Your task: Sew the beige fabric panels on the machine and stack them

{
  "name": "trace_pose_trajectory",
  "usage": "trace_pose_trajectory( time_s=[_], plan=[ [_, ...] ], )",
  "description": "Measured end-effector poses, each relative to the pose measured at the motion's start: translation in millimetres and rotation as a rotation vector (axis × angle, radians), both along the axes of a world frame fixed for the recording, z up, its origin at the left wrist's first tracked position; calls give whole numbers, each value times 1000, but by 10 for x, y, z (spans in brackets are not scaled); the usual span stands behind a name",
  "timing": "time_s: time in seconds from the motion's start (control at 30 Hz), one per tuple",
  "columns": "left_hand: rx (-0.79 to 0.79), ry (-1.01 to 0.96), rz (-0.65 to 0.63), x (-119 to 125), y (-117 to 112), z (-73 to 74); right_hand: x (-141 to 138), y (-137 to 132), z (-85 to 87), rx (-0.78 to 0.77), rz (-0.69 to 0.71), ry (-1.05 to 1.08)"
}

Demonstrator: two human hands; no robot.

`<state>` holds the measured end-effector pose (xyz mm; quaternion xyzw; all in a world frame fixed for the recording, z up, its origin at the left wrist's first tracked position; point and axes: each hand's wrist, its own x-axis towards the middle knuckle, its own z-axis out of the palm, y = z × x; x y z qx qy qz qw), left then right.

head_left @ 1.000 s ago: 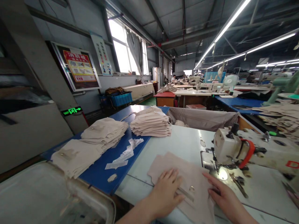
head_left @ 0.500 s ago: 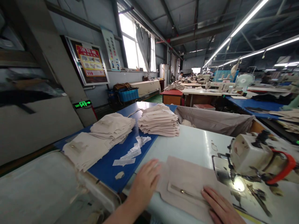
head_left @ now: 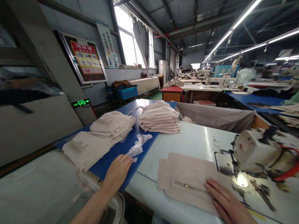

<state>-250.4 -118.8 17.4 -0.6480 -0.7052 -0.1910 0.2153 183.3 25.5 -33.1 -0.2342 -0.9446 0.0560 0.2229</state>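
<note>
My right hand (head_left: pixel 225 199) lies flat, fingers stretched out, on the right part of a beige fabric panel (head_left: pixel 193 169). A zipper with a small metal pull (head_left: pixel 186 186) runs across the panel, which rests flat on the pale machine table. Over on the blue surface, my left hand (head_left: pixel 119 169) has its fingers together and bent down on the near end of the loose white strips (head_left: pixel 136 149). One strip end sticks out past its fingertips, and the thumb is mostly hidden. The sewing machine (head_left: pixel 255 152), its lamp lit, stands just right of the panel.
Beige zippered pieces lie in stacks (head_left: pixel 100 140) on the blue surface at left, beside another tall stack (head_left: pixel 160 118). A cloth-lined bin (head_left: pixel 215 116) borders the table's far side. Nearest on the left is a pale plastic-looking container (head_left: pixel 37 186).
My left hand has left the fabric panel's edge and moved left onto the white strips, covering the nearest ones. The right hand stays on the panel; the view has shifted slightly.
</note>
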Motion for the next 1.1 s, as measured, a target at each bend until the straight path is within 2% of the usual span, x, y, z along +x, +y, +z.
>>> trace_pose_trajectory(
  time_s=[0.17,0.3,0.37,0.47,0.6,0.7,0.8,0.87,0.93,1.1],
  plan=[
    [105,66,17,3,-30,48,-16,15,-13,15,-10,6],
    [233,156,-137,276,62,104,-93,-61,111,-53,-55,-64],
    [262,162,-255,558,223,121,-155,-120,184,-102,-95,-133],
    [281,95,-417,1156,555,130,-221,-207,235,-132,-134,-145],
    [247,-6,-579,2013,940,131,-135,-362,292,-220,-125,65],
    [209,-43,-676,2453,1067,130,39,-440,410,-451,-212,345],
    [186,-33,-747,2686,1056,120,176,-407,504,-832,-372,583],
    [158,-5,-783,2756,1016,108,204,-341,502,-1093,-403,664],
    [128,28,-807,2781,982,96,189,-276,455,-1274,-403,720],
    [162,56,-863,2750,953,92,136,-224,372,-1488,-415,807]
  ],
)
